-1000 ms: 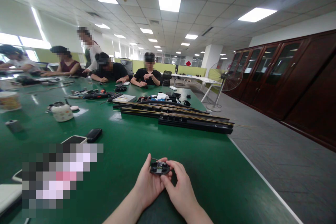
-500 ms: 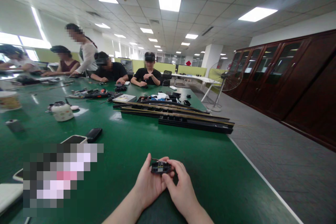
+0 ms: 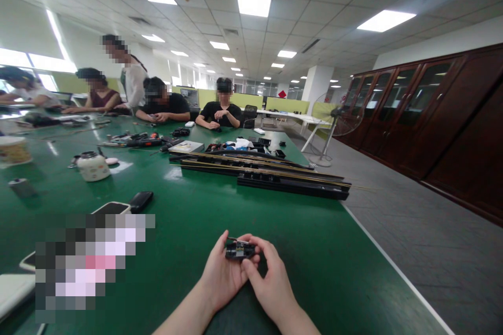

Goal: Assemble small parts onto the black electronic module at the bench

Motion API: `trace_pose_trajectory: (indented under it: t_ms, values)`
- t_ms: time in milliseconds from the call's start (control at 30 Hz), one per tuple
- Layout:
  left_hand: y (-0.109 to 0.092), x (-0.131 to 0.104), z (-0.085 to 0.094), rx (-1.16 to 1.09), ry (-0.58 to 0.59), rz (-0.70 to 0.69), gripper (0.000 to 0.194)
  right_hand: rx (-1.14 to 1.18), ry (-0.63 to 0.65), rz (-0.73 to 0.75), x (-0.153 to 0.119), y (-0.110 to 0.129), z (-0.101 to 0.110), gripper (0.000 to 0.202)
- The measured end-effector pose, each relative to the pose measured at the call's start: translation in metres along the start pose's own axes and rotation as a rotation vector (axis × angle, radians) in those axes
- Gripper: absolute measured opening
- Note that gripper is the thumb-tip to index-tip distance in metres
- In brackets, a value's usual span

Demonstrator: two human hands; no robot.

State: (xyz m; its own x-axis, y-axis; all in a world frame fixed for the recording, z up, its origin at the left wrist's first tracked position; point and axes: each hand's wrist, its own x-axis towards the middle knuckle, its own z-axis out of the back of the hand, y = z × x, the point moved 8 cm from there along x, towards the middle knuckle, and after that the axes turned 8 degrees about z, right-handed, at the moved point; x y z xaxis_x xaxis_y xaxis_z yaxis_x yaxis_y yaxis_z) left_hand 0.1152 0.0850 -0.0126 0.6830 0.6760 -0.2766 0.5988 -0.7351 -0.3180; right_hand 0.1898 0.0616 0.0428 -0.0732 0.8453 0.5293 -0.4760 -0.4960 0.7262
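Note:
A small black device (image 3: 239,251) with metallic parts inside and a thin wire or strip along its top lies in my left hand (image 3: 225,271), palm up, its fingers beneath and behind it. From the right, my right hand (image 3: 271,277) grips the device's right end between thumb and fingers. Both hands are close together over the green table (image 3: 188,251), near its front edge. Fine details of the device are too small to tell.
Long black rails (image 3: 291,186) with thin brass-coloured rods lie across the table ahead. At left are a white jar (image 3: 93,166), a grey cylinder (image 3: 21,187), a black case (image 3: 141,201) and phones. Several people sit or stand at the far side. A fan (image 3: 334,125) stands at right.
My hands and the device have hardly moved. Across the table, the standing person has drawn an arm back, and a seated person in black has shifted their hands together.

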Motion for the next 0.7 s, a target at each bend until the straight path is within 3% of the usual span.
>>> trace_pose_trajectory:
  t_ms: [700]
  values:
    - [-0.0017, -0.0001, 0.0072, -0.038, -0.095, -0.014, 0.031, -0.004, -0.002, -0.006, -0.0020, -0.0038, -0.0010, 0.035]
